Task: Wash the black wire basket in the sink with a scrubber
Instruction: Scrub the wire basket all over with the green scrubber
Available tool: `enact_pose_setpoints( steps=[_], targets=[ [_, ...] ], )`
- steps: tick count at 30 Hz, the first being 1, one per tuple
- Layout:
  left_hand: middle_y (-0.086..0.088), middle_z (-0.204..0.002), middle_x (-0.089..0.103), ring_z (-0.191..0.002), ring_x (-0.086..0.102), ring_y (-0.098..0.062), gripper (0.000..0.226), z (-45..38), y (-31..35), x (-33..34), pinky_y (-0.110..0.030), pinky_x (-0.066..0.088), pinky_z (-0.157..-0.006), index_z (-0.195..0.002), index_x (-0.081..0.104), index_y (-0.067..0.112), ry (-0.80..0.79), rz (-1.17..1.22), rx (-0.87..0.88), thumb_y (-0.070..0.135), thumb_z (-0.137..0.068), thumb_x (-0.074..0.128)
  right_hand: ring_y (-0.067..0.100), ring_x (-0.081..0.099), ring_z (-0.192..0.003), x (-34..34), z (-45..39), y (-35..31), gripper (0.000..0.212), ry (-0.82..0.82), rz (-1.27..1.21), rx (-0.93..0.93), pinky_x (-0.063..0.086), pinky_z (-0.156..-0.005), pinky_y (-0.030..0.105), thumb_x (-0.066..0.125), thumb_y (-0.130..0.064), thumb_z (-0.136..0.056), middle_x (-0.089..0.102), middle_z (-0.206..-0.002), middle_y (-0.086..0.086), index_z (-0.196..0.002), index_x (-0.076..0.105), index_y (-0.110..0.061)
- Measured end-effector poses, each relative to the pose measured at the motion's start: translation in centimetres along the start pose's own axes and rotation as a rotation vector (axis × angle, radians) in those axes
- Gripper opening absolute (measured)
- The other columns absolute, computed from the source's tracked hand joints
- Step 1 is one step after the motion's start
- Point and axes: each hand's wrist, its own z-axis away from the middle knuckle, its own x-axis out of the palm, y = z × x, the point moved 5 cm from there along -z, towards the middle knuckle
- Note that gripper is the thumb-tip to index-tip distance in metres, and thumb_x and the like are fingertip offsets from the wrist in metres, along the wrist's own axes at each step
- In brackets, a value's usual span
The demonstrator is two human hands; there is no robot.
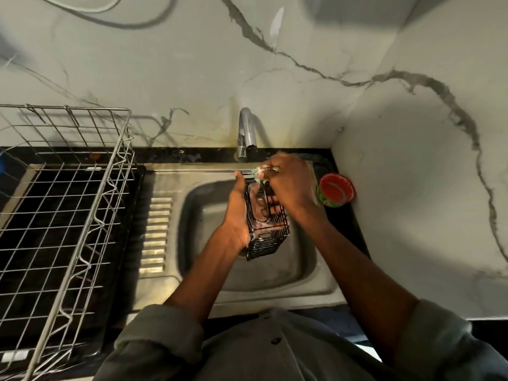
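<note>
Back wall [192,64]: pale marble-look slab, grey veins running diagonally from top centre toward the right. Side wall [426,188], same finish, meets it at a corner on the right; a heavy dark vein curves down it. Yellowish staining on the back wall just behind the chrome tap [245,133]. Counter [349,224]: black stone, glossy, wet-looking along the rear strip. Steel wire dish rack [68,193] stands on the counter at left, over a black tray. Grey cable [115,22] loops across the wall at top left. Light dim, warm, soft shadows cast rightward.
</note>
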Motion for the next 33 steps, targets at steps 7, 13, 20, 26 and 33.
enact_pose_setpoints(
  steps=[7, 13, 20, 26, 33],
  targets=[
    [-0.022, -0.116, 0.070, -0.099, 0.070, -0.038, 0.094, 0.2, 1.0, -1.1, -0.054, 0.057, -0.085, -0.137, 0.064, 0.017, 0.044, 0.038, 0.071, 0.089, -0.090, 0.027, 0.019, 0.056, -0.094, 0.0, 8.3, 1.1, 0.021, -0.025, 0.165, -0.114, 0.048, -0.078, 0.034, 0.073, -0.010, -0.081, 0.073, -0.095, -0.013, -0.091, 0.079, -0.027],
    [-0.019, -0.121, 0.072, -0.113, 0.067, -0.042, 0.091, 0.3, -0.8, 0.2, -0.071, 0.050, -0.098, -0.127, 0.071, 0.019, 0.039, -0.066, 0.019, 0.088, -0.092, 0.024, 0.020, 0.063, -0.103, 0.9, 2.5, 2.9, 0.014, 0.060, 0.200, 0.041, 0.050, -0.089, 0.039, 0.069, -0.018, -0.089, 0.071, -0.112, -0.005, -0.098, 0.077, -0.025],
    [-0.026, -0.128, 0.070, -0.100, 0.074, -0.039, 0.094, 0.5, -0.1, 0.4, -0.059, 0.059, -0.086, -0.127, 0.072, 0.015, 0.051, -0.038, 0.031, 0.087, -0.092, 0.023, 0.022, 0.057, -0.100, 0.1, 5.7, 2.0, 0.018, 0.080, 0.227, -0.031, 0.044, -0.081, 0.036, 0.065, -0.014, -0.090, 0.073, -0.106, -0.007, -0.096, 0.078, -0.024],
    [-0.027, -0.137, 0.064, -0.121, 0.063, -0.046, 0.094, 0.1, 0.3, -0.8, -0.065, 0.046, -0.106, -0.133, 0.070, 0.019, 0.133, 0.020, 0.082, 0.091, -0.089, 0.027, 0.019, 0.054, -0.094, -0.4, 10.9, 3.2, 0.021, 0.016, 0.122, -0.080, 0.046, -0.081, 0.038, 0.067, -0.010, -0.086, 0.069, -0.098, -0.012, -0.094, 0.079, -0.026],
    [-0.025, -0.133, 0.068, -0.122, 0.066, -0.043, 0.097, 0.8, -1.3, 1.7, -0.064, 0.053, -0.100, -0.138, 0.065, 0.017, 0.014, -0.132, 0.027, 0.089, -0.091, 0.020, 0.020, 0.065, -0.099, 0.1, 2.2, 2.0, 0.019, 0.112, 0.170, 0.115, 0.052, -0.081, 0.035, 0.072, -0.008, -0.085, 0.070, -0.106, 0.000, -0.100, 0.072, -0.020]
  ],
)
